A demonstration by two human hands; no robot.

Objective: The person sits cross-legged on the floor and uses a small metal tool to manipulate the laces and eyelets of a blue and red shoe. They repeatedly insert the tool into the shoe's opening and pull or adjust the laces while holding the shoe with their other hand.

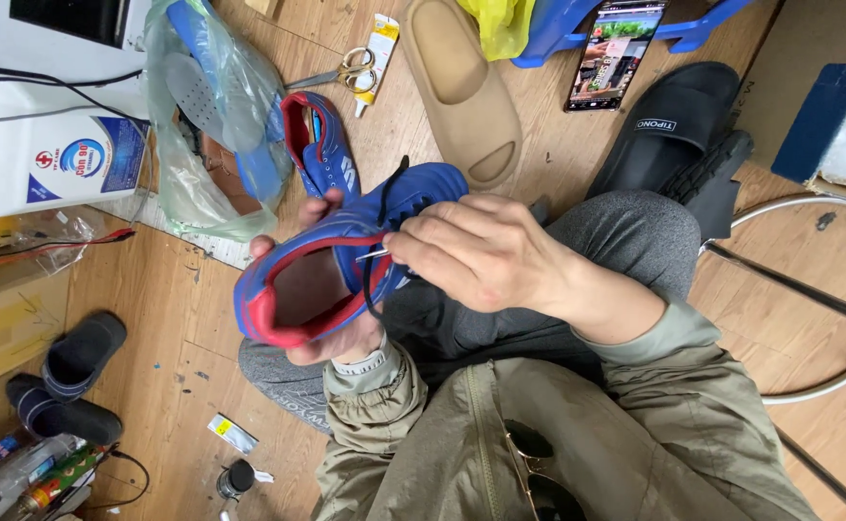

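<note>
While the left hand (331, 333) cups the blue-and-red shoe (331, 265) from beneath at centre frame, fingers closed around its sole, the right hand (481, 253) pinches a black lace (376, 280) at the tongue — thumb and forefinger shut on it. The shoe's long axis runs lower left to upper right, heel opening toward the lower left. Its mate (321, 145) lies above on the floor, beside a tan slide (461, 87) — nothing blocks the hands.
</note>
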